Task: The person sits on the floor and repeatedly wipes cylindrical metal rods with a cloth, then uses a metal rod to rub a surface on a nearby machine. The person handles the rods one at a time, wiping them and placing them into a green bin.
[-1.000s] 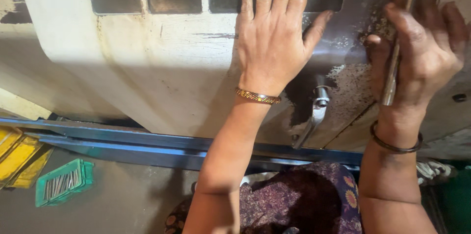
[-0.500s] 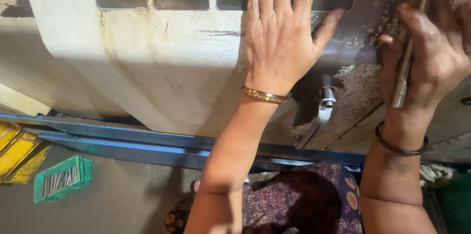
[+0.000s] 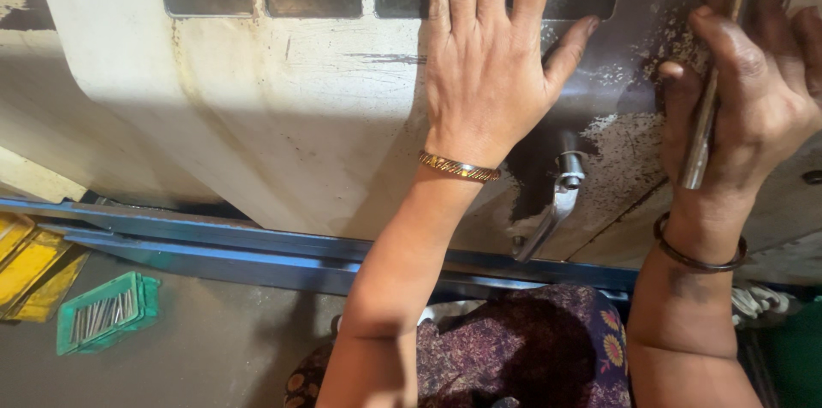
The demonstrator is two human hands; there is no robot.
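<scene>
The thin metal rod [image 3: 706,108] stands nearly upright in the right hand [image 3: 753,108], fingers closed around it, to the right of the machine's metal lever [image 3: 556,202]. The left hand [image 3: 492,65] lies flat, fingers spread wide, on the worn panel [image 3: 282,117] just above-left of that lever, holding nothing.

There is one view only, from the camera on my head, looking steeply down and slightly forward, close over my arms. It faces the pale machine housing [image 3: 282,117] in front of me, with my left hand [image 3: 488,74] mid-frame, my right hand [image 3: 753,100] at the right edge, and the floor [image 3: 197,348] below.
</scene>
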